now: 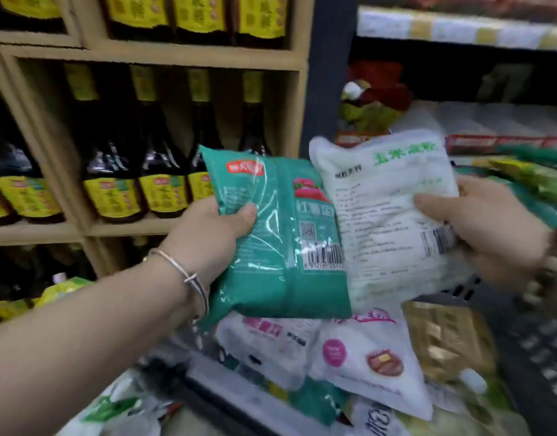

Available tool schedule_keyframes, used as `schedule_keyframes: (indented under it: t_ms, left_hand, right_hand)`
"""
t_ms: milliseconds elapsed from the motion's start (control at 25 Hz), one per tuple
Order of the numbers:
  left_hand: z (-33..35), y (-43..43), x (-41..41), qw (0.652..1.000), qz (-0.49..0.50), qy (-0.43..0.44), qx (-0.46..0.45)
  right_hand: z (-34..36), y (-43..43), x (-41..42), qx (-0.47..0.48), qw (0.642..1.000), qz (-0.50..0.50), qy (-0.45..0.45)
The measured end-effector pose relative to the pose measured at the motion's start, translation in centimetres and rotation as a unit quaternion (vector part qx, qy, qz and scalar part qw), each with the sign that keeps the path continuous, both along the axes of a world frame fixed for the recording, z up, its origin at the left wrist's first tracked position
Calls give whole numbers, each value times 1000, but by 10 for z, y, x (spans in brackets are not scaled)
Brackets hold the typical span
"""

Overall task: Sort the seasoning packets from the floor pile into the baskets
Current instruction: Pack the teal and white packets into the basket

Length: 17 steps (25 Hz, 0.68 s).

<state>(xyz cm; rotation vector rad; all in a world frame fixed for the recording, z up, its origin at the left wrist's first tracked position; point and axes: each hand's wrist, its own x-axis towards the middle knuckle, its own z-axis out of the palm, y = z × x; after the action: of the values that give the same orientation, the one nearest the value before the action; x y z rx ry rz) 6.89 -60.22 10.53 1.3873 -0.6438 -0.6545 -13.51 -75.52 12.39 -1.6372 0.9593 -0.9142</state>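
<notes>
Hands both full — my left hand point(212, 228) grips a teal packet point(277, 237), my right hand point(491, 228) a white packet point(387, 209), edges overlapping.

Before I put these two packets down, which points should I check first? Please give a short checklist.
1. Left hand holds the teal packet securely: ok, thumb on its front.
2. Right hand holds the white packet securely: ok, thumb on its front.
3. The two packets are different kinds: ok, the colours and print differ.
4. Dark basket below has room: cannot tell; a pink-labelled packet and others already lie there.
5. Which basket takes which kind: cannot tell, the view is blurred.
</notes>
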Motion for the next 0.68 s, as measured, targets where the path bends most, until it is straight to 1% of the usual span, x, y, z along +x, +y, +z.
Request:
schedule_keyframes:
  t_ms: [80,160,240,320,400,440,480,520,560,600,640,680]
  left_hand:
    - [-16,-33,-11,995,-52,8,80]
    - [-36,-57,-26,982,-102,30,157]
    - [-57,-72,-44,965,-134,31,225]
    - [-75,-83,-60,953,-159,32,256]
    - [-93,-90,-70,938,-187,29,291]
    - [-101,-91,-73,931,-201,31,303]
    - [-106,-89,-75,925,-214,38,312]
    - [-112,-88,-75,921,-222,44,318]
    - [-115,-86,-74,921,-214,38,322]
    - [-117,-86,-71,924,-196,17,328]
    - [-119,-86,-68,925,-180,-13,336]
    - [-122,-87,-65,918,-183,-52,347]
  right_hand:
    - [-21,-18,-22,103,993,-22,62]
    - [-42,-28,-47,158,978,-59,122]
    - [-59,-27,-70,162,967,-87,175]
    - [-74,-23,-90,160,961,-79,213]
    - [-87,-24,-100,197,943,-85,253]
    - [-94,-23,-101,224,926,-85,291]
    - [-96,-19,-102,252,917,-96,294]
    - [-98,-15,-106,232,906,-63,349]
    - [-95,-13,-111,249,892,-74,369]
    - [-93,-16,-116,239,893,-82,373]
    - [-86,-21,-119,184,892,-65,409]
    - [-73,-24,-118,120,889,-74,435]
